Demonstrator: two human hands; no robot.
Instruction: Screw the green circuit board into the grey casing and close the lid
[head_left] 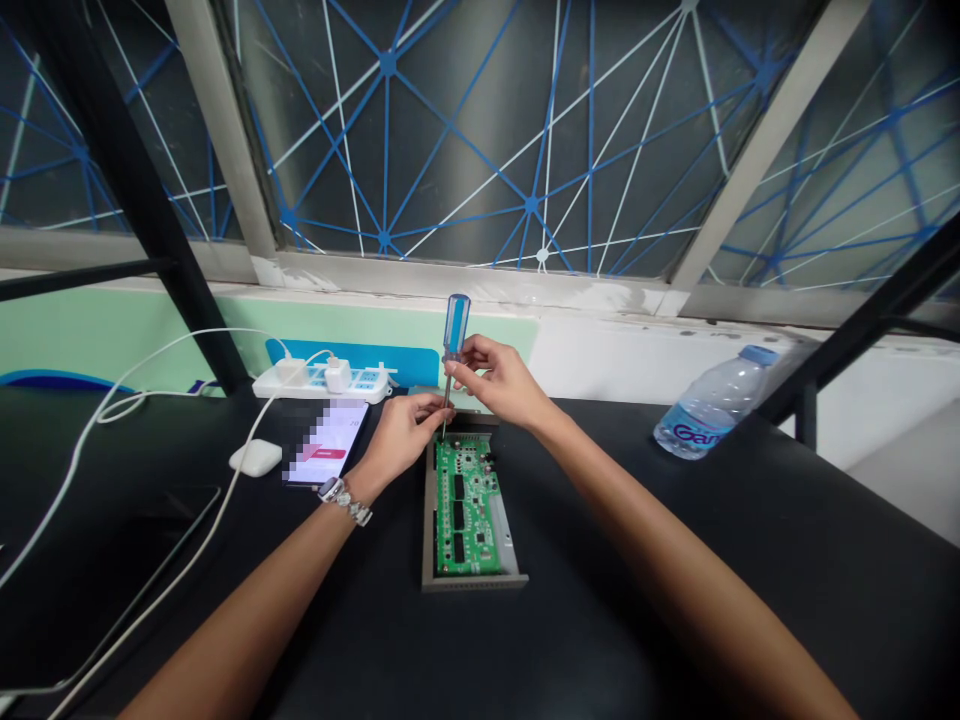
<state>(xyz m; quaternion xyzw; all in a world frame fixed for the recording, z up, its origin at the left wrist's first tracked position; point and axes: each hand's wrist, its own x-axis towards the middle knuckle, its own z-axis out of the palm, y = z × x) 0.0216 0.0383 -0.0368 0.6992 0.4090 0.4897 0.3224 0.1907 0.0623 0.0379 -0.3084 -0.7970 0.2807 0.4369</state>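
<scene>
A screwdriver (456, 325) with a clear blue handle stands nearly upright, its tip down at the far left corner of a green circuit board (469, 510). The board lies in a grey metal housing (430, 560) on the black table. My right hand (495, 378) is closed around the screwdriver where handle and shaft meet. Lower down, my left hand (405, 432) pinches the shaft near its tip, close to the board's far edge. Whether a screw sits under the tip is too small to tell.
A white power strip (322, 382) with plugged-in chargers stands at the back left. Before it lie a lit phone (330, 440) and a white earbud case (256, 457). White cables cross the left side over a dark tablet (112, 580). A water bottle (712, 405) stands tilted-looking at right.
</scene>
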